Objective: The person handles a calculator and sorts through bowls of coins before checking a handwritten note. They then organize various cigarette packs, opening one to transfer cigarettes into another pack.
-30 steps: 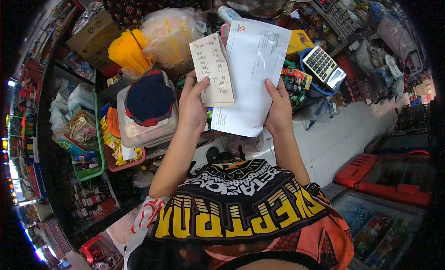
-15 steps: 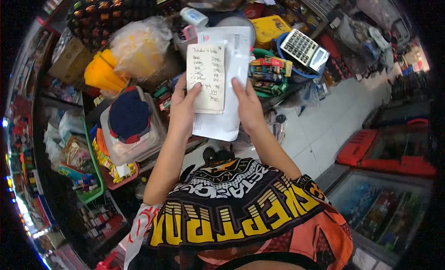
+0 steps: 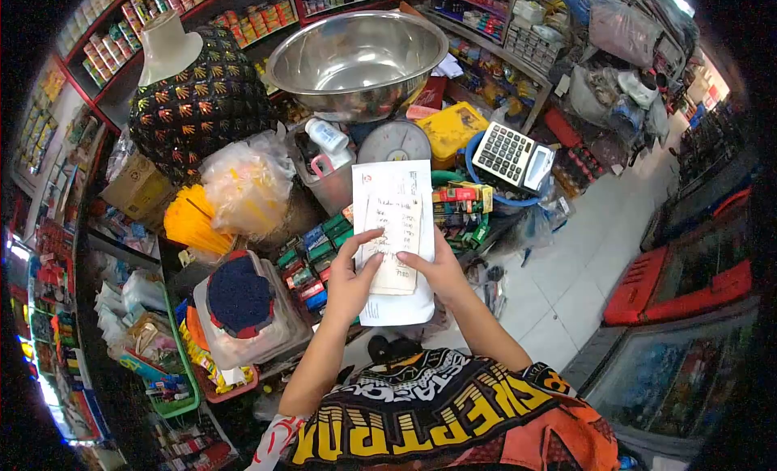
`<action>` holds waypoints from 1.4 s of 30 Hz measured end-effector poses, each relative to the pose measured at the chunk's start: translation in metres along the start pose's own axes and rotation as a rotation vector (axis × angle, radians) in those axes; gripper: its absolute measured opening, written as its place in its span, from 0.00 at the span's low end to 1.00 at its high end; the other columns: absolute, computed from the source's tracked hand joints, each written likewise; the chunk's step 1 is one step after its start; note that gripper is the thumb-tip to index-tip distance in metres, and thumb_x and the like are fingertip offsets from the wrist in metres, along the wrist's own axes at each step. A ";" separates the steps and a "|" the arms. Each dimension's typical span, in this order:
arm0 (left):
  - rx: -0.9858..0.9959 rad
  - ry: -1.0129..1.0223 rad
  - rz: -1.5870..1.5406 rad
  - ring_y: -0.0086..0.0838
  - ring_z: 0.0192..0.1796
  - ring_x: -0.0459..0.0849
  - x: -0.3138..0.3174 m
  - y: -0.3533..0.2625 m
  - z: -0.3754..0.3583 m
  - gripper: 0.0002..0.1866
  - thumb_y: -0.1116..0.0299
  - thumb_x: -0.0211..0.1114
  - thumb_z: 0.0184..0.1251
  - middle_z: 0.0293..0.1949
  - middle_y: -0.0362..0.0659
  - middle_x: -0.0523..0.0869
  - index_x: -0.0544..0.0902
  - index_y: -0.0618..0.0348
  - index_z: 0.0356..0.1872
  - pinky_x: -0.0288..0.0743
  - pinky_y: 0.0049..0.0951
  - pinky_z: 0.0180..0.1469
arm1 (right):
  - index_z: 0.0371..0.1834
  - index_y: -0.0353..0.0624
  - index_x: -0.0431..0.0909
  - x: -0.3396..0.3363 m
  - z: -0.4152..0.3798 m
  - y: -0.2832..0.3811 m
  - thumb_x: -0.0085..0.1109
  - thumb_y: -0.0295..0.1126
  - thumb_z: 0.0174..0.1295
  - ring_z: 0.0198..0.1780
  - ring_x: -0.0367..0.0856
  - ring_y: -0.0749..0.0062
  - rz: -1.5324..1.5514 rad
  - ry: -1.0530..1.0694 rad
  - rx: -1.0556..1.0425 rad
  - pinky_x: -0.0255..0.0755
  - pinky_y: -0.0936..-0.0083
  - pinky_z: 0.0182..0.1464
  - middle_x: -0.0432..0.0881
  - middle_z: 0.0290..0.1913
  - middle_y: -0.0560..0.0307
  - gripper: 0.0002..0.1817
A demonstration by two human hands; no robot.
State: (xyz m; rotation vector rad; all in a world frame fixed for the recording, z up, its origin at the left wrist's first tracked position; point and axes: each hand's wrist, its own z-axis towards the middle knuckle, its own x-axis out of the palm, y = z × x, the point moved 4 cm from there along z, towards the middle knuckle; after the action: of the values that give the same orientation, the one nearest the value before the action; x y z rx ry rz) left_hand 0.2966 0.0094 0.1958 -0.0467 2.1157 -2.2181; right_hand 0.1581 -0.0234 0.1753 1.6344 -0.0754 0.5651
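Note:
A small notepad sheet (image 3: 395, 278) with a handwritten list and figures lies on top of a larger white printed paper (image 3: 417, 180). My left hand (image 3: 352, 273) grips the left edge of both, its thumb and index finger resting on the list. On the right edge, my right hand (image 3: 441, 269) pinches the papers, its thumb over the lower part of the list. Beyond the papers are a round grey scale plate (image 3: 395, 141) and a calculator (image 3: 503, 154) on a blue-rimmed container.
A large steel basin (image 3: 356, 62) stands at the back. Left are plastic-bagged goods (image 3: 247, 180), a dark blue cap-like cloth (image 3: 240, 297) on a plastic box and a green basket (image 3: 184, 402). Right, tiled floor (image 3: 550, 285) runs beside a red-edged freezer (image 3: 639, 289).
The view has tilted upward, bringing the whole basin and back shelves into sight. The papers and both hands appear lower, and my left index finger now lies across the list.

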 end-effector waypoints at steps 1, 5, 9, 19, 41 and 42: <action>0.066 -0.050 0.018 0.27 0.51 0.73 0.000 -0.004 -0.002 0.18 0.78 0.57 0.55 0.48 0.45 0.76 0.74 0.61 0.49 0.65 0.25 0.53 | 0.61 0.34 0.54 -0.002 0.002 -0.001 0.62 0.22 0.48 0.54 0.70 0.69 0.000 0.000 0.007 0.66 0.74 0.53 0.70 0.54 0.47 0.36; 0.046 -0.146 -0.065 0.22 0.39 0.78 -0.004 -0.009 -0.005 0.20 0.76 0.57 0.58 0.47 0.43 0.76 0.70 0.60 0.54 0.70 0.22 0.44 | 0.61 0.36 0.57 -0.027 0.018 0.018 0.60 0.19 0.46 0.54 0.70 0.69 -0.106 -0.041 -0.086 0.65 0.75 0.54 0.70 0.55 0.52 0.36; 0.028 -0.187 -0.047 0.23 0.39 0.79 -0.015 -0.006 -0.015 0.18 0.68 0.57 0.60 0.47 0.44 0.76 0.72 0.58 0.53 0.70 0.24 0.42 | 0.57 0.34 0.60 -0.095 0.052 0.060 0.61 0.25 0.48 0.44 0.77 0.67 -0.324 -0.336 -0.286 0.72 0.76 0.45 0.75 0.48 0.47 0.31; 0.014 -0.222 -0.002 0.22 0.39 0.76 -0.028 0.009 -0.033 0.13 0.68 0.57 0.61 0.39 0.42 0.79 0.75 0.63 0.45 0.70 0.22 0.45 | 0.55 0.33 0.62 -0.262 0.152 0.097 0.61 0.24 0.48 0.45 0.76 0.64 -0.561 -0.306 -0.071 0.69 0.73 0.47 0.75 0.48 0.47 0.29; 0.052 -0.483 0.108 0.17 0.31 0.73 -0.060 0.023 -0.075 0.12 0.72 0.60 0.56 0.36 0.39 0.78 0.77 0.62 0.42 0.67 0.18 0.37 | 0.52 0.44 0.69 -0.007 0.075 -0.012 0.65 0.34 0.43 0.52 0.69 0.55 -1.325 0.618 -0.546 0.61 0.68 0.56 0.71 0.50 0.49 0.29; 0.030 -0.444 0.212 0.19 0.37 0.74 -0.061 0.020 -0.077 0.13 0.72 0.59 0.58 0.39 0.40 0.78 0.75 0.63 0.44 0.68 0.21 0.43 | 0.52 0.45 0.69 0.004 0.064 -0.025 0.65 0.33 0.42 0.52 0.69 0.56 -1.342 0.657 -0.539 0.62 0.68 0.56 0.71 0.49 0.49 0.29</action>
State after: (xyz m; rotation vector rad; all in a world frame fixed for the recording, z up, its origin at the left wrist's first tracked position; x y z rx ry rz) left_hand 0.3527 0.0894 0.1739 -0.2720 1.7603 -1.9026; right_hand 0.1907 -0.0793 0.1519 0.6324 1.1661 -0.0268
